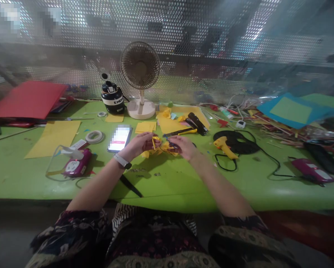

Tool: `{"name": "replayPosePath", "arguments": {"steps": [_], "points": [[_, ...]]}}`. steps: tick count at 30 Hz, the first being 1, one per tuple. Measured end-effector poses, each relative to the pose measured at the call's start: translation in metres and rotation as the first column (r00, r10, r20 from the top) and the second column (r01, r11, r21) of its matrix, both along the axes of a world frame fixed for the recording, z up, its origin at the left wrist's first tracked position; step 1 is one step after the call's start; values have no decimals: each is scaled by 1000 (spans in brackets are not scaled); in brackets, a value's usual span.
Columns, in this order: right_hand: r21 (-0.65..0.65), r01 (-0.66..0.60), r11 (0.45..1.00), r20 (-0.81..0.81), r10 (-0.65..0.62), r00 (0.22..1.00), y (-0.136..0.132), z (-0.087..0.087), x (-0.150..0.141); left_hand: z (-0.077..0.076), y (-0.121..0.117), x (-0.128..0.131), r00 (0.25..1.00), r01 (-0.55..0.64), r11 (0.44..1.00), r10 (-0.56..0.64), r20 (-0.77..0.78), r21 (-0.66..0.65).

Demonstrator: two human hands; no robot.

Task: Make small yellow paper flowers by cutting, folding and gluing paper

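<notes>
Close together over the middle of the green table, both my hands are at work. My left hand, with a watch on its wrist, is closed with its fingertips on a folded yellow paper strip. Fingers bent, my right hand pinches a small dark blue tool whose tip points toward the strip; its exact kind is too small to tell. Below and between the hands lie crumpled yellow paper scraps. Just behind them is a black and yellow cutter knife.
A yellow glue gun with its cable lies to the right. On the left are a lit phone, a tape roll and a purple power socket. A fan and a bottle stand behind; a stapler lies nearby.
</notes>
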State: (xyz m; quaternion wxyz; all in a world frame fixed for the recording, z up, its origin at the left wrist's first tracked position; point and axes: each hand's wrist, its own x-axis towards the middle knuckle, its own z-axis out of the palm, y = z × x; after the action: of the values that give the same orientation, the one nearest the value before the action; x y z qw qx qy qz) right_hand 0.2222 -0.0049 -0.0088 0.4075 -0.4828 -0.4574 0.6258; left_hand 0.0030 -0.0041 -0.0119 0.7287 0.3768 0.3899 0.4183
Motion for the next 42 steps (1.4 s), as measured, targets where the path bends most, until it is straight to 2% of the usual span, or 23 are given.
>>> {"name": "replayPosePath", "arguments": {"steps": [4, 6, 8, 10, 13, 15, 17, 19, 22, 25, 27, 29, 32, 35, 38, 42], "points": [[-113, -9, 994, -103, -3, 995, -3, 7, 1, 0, 0, 3, 999, -21, 1000, 22, 42, -5], [-159, -62, 985, -160, 36, 986, -6, 9, 0, 2, -2, 5, 999, -18, 1000, 19, 44, -15], [-158, -138, 978, -209, 104, 972, -9, 11, -1, 5, -4, 7, 999, -1, 1000, 2, 32, -23], [-100, -190, 977, -185, 169, 968, -13, 13, -2, 9, -8, 9, 1000, 0, 1000, 0, 24, -22], [102, -161, 982, 31, 159, 987, -21, 13, -8, 13, -12, 12, 1000, -18, 1000, 18, 9, -15], [270, -159, 950, 212, 103, 972, -28, 12, -13, 15, -15, 15, 1000, -25, 1000, 25, -3, -11], [384, -218, 897, 371, 66, 926, -34, 10, -18, 16, -18, 18, 1000, -10, 1000, 10, -13, -3], [433, -305, 848, 527, 36, 849, -37, 5, -22, 17, -21, 21, 1000, 14, 1000, -14, -24, 7], [437, -419, 796, 699, -7, 715, -37, -3, -24, 15, -24, 25, 997, 41, 999, -40, -59, 19], [438, -457, 774, 743, -25, 669, -34, -7, -23, 11, -24, 26, 996, 49, 998, -47, -81, 30], [471, -429, 771, 709, -42, 703, -34, -7, -22, 8, -23, 25, 996, 43, 998, -40, -80, 37], [497, -362, 788, 630, -41, 776, -34, -5, -22, 6, -21, 24, 996, 43, 998, -40, -76, 40], [458, -217, 862, 455, -18, 890, -34, -2, -22, 6, -20, 24, 997, 38, 999, -35, -75, 30], [301, -37, 953, 221, -32, 975, -30, -1, -22, 9, -21, 25, 997, 14, 999, -12, -72, 29], [130, 91, 987, -35, -87, 996, -24, -1, -22, 11, -24, 27, 998, -15, 997, 20, -64, 78], [54, 174, 983, -260, -154, 953, -18, -1, -22, 12, -28, 30, 988, -96, 984, 112, -105, 148]]}}
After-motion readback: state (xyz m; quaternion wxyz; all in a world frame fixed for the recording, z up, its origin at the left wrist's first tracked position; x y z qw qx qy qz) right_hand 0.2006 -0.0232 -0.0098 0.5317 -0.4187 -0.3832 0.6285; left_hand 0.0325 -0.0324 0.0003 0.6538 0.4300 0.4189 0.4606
